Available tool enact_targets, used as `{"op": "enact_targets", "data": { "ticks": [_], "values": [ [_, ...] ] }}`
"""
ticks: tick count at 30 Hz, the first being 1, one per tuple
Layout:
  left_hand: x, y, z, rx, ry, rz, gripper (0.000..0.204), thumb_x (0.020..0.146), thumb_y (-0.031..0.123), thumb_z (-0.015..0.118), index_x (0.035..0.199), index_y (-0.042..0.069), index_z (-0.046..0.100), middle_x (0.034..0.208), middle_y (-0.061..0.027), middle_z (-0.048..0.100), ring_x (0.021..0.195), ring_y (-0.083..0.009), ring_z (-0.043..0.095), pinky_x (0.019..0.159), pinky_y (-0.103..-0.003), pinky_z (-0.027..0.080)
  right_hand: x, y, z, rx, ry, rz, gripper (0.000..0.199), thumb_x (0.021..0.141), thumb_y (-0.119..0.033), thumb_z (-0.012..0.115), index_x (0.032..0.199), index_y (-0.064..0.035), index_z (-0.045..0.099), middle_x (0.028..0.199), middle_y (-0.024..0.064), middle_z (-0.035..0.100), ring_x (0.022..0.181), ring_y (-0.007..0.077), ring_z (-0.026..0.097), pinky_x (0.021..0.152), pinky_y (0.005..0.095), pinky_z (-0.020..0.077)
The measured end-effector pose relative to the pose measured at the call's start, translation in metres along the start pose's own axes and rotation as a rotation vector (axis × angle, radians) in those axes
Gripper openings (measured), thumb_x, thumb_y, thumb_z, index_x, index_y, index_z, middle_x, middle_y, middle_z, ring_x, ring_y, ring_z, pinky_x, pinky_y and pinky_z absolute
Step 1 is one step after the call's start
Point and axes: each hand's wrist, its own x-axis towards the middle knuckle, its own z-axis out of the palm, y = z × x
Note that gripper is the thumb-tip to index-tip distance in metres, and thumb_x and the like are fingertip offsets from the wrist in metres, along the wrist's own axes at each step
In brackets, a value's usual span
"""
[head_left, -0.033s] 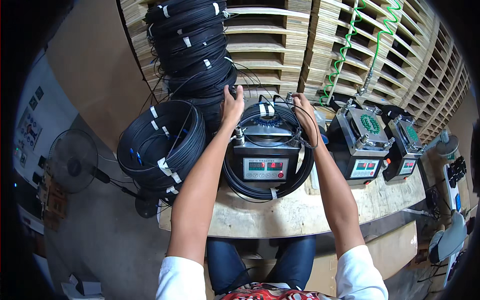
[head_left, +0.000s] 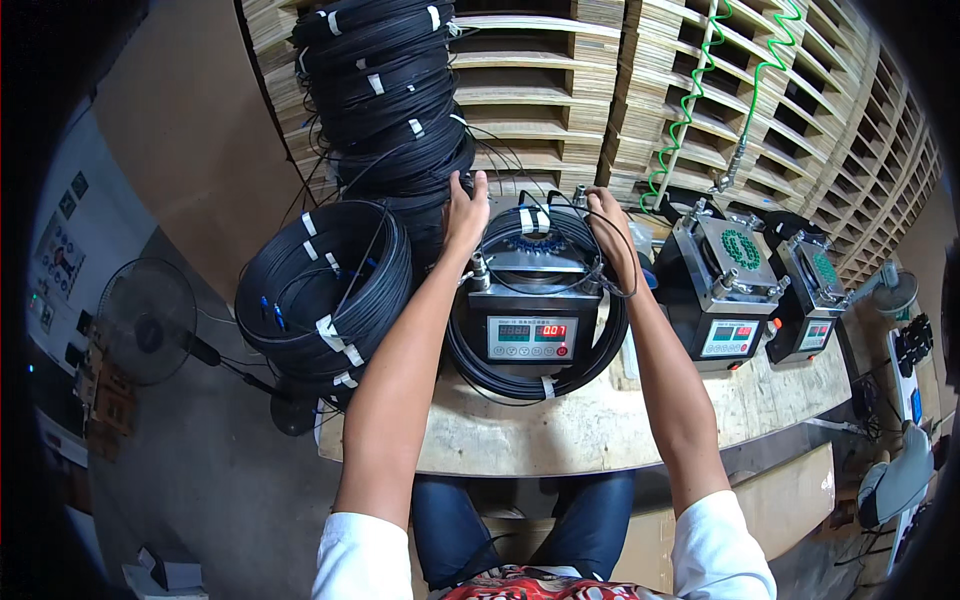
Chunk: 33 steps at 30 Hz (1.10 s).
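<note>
A dark bench machine (head_left: 533, 290) with a metal top and a lit front panel (head_left: 527, 338) stands before me on the wooden table. Around it lies a coil of black cable (head_left: 500, 385), bound with white tape. My left hand (head_left: 465, 215) reaches to its rear left corner, thumb and forefinger closed about a small dark thing I cannot make out. At the rear right, my right hand (head_left: 610, 232) has its fingers bent beside a metal corner post (head_left: 580, 196); what they grip is hidden. Loose cable loops run over the machine top and past my right wrist.
More black cable coils (head_left: 325, 275) stand at left, with a tall stack of coils (head_left: 380, 90) behind. Two similar machines (head_left: 728, 285) stand on the right of the table (head_left: 500, 440). Wooden pallets (head_left: 540, 70) rise behind; green coiled hoses (head_left: 690, 95) hang there. A fan (head_left: 150, 320) stands at left.
The red digits on the machine's panel have changed: the left readout has gone dark, the right one is lit. Both hands stay in place.
</note>
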Motion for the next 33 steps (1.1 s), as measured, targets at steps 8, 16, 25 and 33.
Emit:
{"op": "enact_targets", "data": {
  "ticks": [8, 16, 25, 33],
  "values": [
    [0.012, -0.014, 0.001, -0.133, 0.014, -0.078, 0.069, 0.101, 0.060, 0.034, 0.132, 0.001, 0.053, 0.125, -0.0223, 0.061, 0.120, -0.0357, 0.056, 0.103, -0.043, 0.041, -0.002, -0.008, 0.004, -0.020, -0.055, 0.076, 0.053, 0.103, -0.043, 0.040, 0.112, 0.0069, 0.057, 0.100, 0.0277, 0.063, 0.092, 0.0409, 0.059, 0.084, 0.0438, 0.0442],
    [-0.007, 0.011, -0.002, -0.024, 0.051, -0.073, 0.074, 0.100, 0.061, 0.036, 0.148, 0.005, 0.039, 0.140, -0.0284, 0.052, 0.131, -0.0458, 0.047, 0.111, -0.050, 0.035, 0.004, 0.011, -0.004, 0.036, -0.092, -0.035, 0.043, 0.105, -0.034, 0.043, 0.122, 0.0013, 0.060, 0.113, 0.0231, 0.068, 0.107, 0.0368, 0.063, 0.093, 0.0383, 0.0469],
    [0.014, -0.014, 0.012, -0.050, 0.066, 0.030, 0.065, 0.101, 0.052, 0.039, 0.145, 0.005, 0.041, 0.132, -0.0318, 0.056, 0.124, -0.0483, 0.051, 0.106, -0.050, 0.039, -0.002, 0.006, -0.001, 0.016, 0.012, 0.012, 0.050, 0.103, -0.042, 0.042, 0.117, 0.0029, 0.060, 0.112, 0.0280, 0.065, 0.108, 0.0453, 0.059, 0.090, 0.0431, 0.0454],
    [0.018, -0.030, 0.008, -0.144, -0.111, 0.008, 0.072, 0.099, 0.059, 0.040, 0.142, 0.002, 0.045, 0.140, -0.0289, 0.051, 0.130, -0.0430, 0.049, 0.108, -0.046, 0.038, -0.002, 0.005, 0.000, -0.042, -0.099, -0.001, 0.049, 0.104, -0.040, 0.039, 0.119, 0.0011, 0.061, 0.108, 0.0277, 0.066, 0.107, 0.0473, 0.059, 0.090, 0.0456, 0.0453]
  ]
}}
